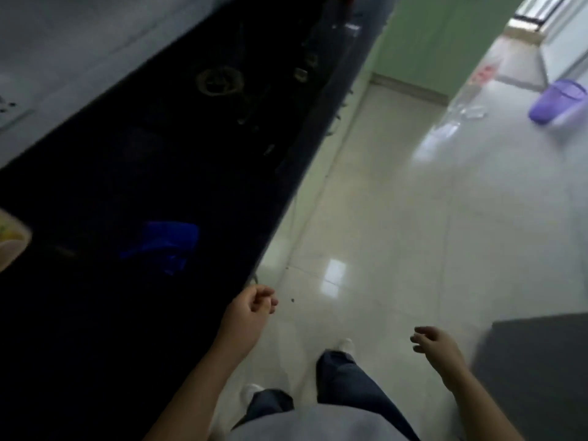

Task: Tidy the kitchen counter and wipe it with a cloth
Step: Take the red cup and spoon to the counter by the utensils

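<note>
Left hand (254,305) and right hand (436,343) are hanging loosely curled, empty; one blurred blue cloth (165,246), perhaps, is lying on one long black counter (111,173).

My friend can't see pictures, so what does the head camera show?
A person stands beside a long dark kitchen counter, left grip and right grip both empty with loosely curled fingers, above a pale tiled floor. What looks like a blue cloth lies on the counter, and a purple bucket sits on the floor far off.
</note>
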`<state>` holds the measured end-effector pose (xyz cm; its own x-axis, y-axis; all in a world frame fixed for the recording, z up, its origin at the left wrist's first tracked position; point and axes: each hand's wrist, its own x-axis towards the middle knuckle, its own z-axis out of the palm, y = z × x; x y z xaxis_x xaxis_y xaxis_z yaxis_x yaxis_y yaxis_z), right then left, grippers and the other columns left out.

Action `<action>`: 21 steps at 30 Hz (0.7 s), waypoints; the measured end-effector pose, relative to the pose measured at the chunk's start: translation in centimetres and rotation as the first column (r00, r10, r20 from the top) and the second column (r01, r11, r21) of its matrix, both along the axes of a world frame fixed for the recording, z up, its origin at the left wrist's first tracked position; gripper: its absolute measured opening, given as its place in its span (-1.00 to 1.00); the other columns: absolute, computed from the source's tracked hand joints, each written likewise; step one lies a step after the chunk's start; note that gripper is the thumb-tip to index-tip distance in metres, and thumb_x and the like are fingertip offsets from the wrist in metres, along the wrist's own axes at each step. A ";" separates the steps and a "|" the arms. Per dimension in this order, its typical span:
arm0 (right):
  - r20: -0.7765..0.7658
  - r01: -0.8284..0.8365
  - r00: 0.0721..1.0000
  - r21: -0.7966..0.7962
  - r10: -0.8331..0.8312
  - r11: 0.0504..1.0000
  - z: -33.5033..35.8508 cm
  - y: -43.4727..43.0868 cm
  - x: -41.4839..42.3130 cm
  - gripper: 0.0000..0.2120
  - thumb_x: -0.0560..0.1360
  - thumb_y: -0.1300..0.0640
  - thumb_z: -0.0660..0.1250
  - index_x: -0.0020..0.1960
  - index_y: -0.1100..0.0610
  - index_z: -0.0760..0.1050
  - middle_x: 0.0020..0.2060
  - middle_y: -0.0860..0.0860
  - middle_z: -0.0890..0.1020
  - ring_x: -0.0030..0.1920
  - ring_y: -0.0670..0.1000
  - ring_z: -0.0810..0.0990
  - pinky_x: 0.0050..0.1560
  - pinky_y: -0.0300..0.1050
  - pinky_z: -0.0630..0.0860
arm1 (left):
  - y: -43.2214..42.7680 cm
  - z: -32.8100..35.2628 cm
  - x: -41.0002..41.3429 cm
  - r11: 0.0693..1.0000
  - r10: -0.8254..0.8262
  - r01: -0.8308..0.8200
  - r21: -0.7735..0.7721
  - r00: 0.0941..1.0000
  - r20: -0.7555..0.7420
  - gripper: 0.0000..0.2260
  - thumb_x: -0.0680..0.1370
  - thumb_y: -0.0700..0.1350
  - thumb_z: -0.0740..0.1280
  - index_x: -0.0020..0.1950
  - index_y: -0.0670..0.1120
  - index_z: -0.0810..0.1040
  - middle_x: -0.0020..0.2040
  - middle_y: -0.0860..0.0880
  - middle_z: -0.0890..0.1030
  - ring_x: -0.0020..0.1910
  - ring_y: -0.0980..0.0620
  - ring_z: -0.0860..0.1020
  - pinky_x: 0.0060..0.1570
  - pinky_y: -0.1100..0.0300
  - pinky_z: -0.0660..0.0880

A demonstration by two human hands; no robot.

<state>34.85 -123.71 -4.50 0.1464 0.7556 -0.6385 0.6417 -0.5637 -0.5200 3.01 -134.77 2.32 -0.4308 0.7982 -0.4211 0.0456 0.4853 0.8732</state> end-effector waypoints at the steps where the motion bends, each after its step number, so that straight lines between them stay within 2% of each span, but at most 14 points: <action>1: 0.015 0.029 0.999 -0.019 -0.029 0.999 -0.7 -0.4 1.8 -0.73 0.50 0.29 0.23 0.18 0.33 0.46 -0.09 0.18 0.58 -0.12 0.17 0.58 -0.11 -0.05 0.41 | 0.8 -0.5 1.3 0.998 -0.055 0.055 -0.032 0.998 -0.008 -0.72 0.54 -0.31 0.19 -0.18 0.08 0.45 -0.20 0.06 0.59 -0.15 0.07 0.58 -0.08 0.23 0.49; 3: 0.009 0.103 0.995 -0.054 -0.103 0.993 -1.9 -0.9 5.3 -0.72 0.50 0.29 0.23 0.18 0.35 0.46 -0.09 0.18 0.57 -0.14 0.17 0.58 -0.11 -0.05 0.42 | 2.6 -1.3 3.7 0.987 -0.134 0.132 -0.094 0.991 -0.022 -0.72 0.54 -0.30 0.20 -0.18 0.09 0.45 -0.19 0.06 0.59 -0.14 0.05 0.58 -0.08 0.21 0.47; 5: -0.022 0.190 0.981 -0.109 -0.194 0.976 -2.9 -0.9 9.0 -0.71 0.50 0.29 0.22 0.20 0.36 0.44 -0.06 0.20 0.56 -0.17 0.13 0.56 -0.20 -0.07 0.40 | 4.9 -2.4 6.1 0.976 -0.172 0.166 -0.141 0.985 -0.031 -0.74 0.54 -0.30 0.19 -0.18 0.05 0.46 -0.21 0.04 0.59 -0.18 0.03 0.57 -0.11 0.19 0.45; 7: -0.042 0.278 0.957 -0.160 -0.287 0.947 -3.6 -0.5 12.7 -0.71 0.50 0.29 0.21 0.20 0.35 0.43 -0.03 0.20 0.55 -0.19 0.08 0.54 -0.31 -0.14 0.36 | 8.0 -3.7 8.9 0.965 -0.199 0.188 -0.183 0.979 -0.048 -0.82 0.55 -0.32 0.19 -0.14 -0.07 0.48 -0.22 0.00 0.58 -0.22 0.00 0.55 -0.15 0.17 0.43; 9: -0.054 0.359 0.926 -0.186 -0.374 0.915 -4.0 0.6 16.5 -0.73 0.51 0.30 0.20 0.18 0.36 0.44 -0.04 0.20 0.54 -0.16 0.12 0.53 -0.35 -0.17 0.32 | 11.5 -5.3 12.1 0.943 -0.241 0.223 -0.249 0.970 -0.041 -0.88 0.55 -0.32 0.17 -0.06 -0.17 0.48 -0.22 -0.06 0.57 -0.25 -0.01 0.53 -0.24 0.19 0.42; 12: -0.052 0.441 0.886 -0.219 -0.461 0.871 -4.2 2.6 21.9 -0.77 0.51 0.34 0.19 0.13 0.40 0.43 -0.08 0.23 0.51 -0.12 0.16 0.50 -0.30 -0.14 0.37 | 16.5 -8.2 16.8 0.853 -0.317 0.286 -0.436 0.948 0.002 -0.86 0.55 -0.27 0.16 -0.13 -0.13 0.47 -0.18 -0.12 0.57 -0.28 0.01 0.52 -0.34 0.22 0.33; 15: -0.025 0.526 0.837 -0.240 -0.547 0.816 -4.6 4.6 26.6 -0.76 0.50 0.36 0.21 0.12 0.48 0.43 -0.22 0.20 0.54 -0.28 0.14 0.49 -0.20 -0.04 0.44 | 19.9 -10.4 20.2 0.748 -0.396 0.315 -0.584 0.918 -0.011 -0.79 0.54 -0.27 0.14 -0.27 -0.14 0.45 -0.16 -0.18 0.55 -0.27 -0.06 0.51 -0.37 0.24 0.31; 16: -0.023 0.549 0.821 -0.242 -0.570 0.800 -4.7 5.2 27.9 -0.75 0.50 0.36 0.21 0.12 0.49 0.44 -0.24 0.19 0.54 -0.29 0.14 0.49 -0.22 -0.08 0.47 | 20.9 -10.7 21.0 0.722 -0.423 0.320 -0.613 0.906 -0.026 -0.77 0.53 -0.27 0.14 -0.30 -0.15 0.45 -0.17 -0.18 0.55 -0.24 -0.07 0.52 -0.36 0.25 0.32; 17: -0.014 0.567 0.810 -0.236 -0.586 0.789 -4.7 6.0 28.9 -0.76 0.51 0.38 0.20 0.12 0.50 0.43 -0.20 0.18 0.55 -0.26 0.14 0.49 -0.30 -0.20 0.50 | 22.0 -11.0 21.7 0.708 -0.440 0.326 -0.626 0.897 -0.031 -0.77 0.52 -0.28 0.14 -0.32 -0.15 0.45 -0.18 -0.18 0.55 -0.23 -0.08 0.52 -0.32 0.23 0.35; 19: 0.008 0.569 0.813 -0.224 -0.582 0.791 -4.5 8.1 30.4 -0.77 0.51 0.41 0.18 0.12 0.52 0.42 -0.11 0.21 0.52 -0.25 0.12 0.46 -0.56 -0.44 0.40 | 24.4 -11.4 22.5 0.708 -0.457 0.341 -0.618 0.889 -0.034 -0.77 0.50 -0.29 0.16 -0.35 -0.15 0.45 -0.23 -0.17 0.53 -0.22 -0.08 0.51 -0.18 0.16 0.41; 21: 0.005 0.573 0.809 -0.230 -0.587 0.787 -4.8 10.9 31.3 -0.77 0.51 0.42 0.17 0.11 0.54 0.42 -0.13 0.24 0.51 -0.33 0.07 0.43 -0.65 -0.44 0.35 | 27.1 -11.4 22.6 0.715 -0.464 0.337 -0.612 0.884 -0.056 -0.76 0.49 -0.32 0.16 -0.37 -0.13 0.39 -0.26 -0.13 0.49 -0.24 -0.05 0.49 -0.18 0.16 0.35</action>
<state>66.12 -112.82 -9.29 0.4673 0.3875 -0.7946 0.1283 -0.9190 -0.3727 25.65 -107.68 -9.03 -0.2487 0.5508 -0.7967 0.4871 0.7821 0.3886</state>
